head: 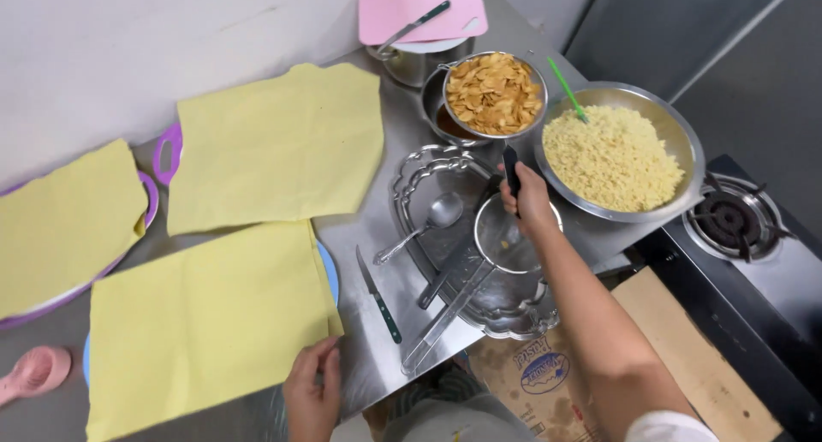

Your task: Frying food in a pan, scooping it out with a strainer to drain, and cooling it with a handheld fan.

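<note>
The right hand closes around the dark handle of a round wire strainer, fingers wrapped tight, and holds it over the embossed silver tray. The strainer bowl sits just below that hand, toward the near rim of the tray, and looks almost empty, though the blur makes this hard to tell. On the tray to the strainer's left lies a metal ladle, and long tongs slant off the tray's near edge.

The left hand rests at the near edge of the table, fingers curled on the corner of a yellow cloth; it is well apart from the tray. Between that cloth and the tray a green-handled knife lies on bare steel, the only narrow open strip there.

Beyond the tray stands a second strainer full of golden fried chips over a pot, and to the tray's right a wide steel bowl of pale yellow grains with a green spoon stuck in it; that bowl nearly touches the right hand. Right of the bowl a gas burner sits past the table's edge. Two more yellow cloths cover plates left of the tray, crowding that side. A pink board lies on a pot at the far end.
</note>
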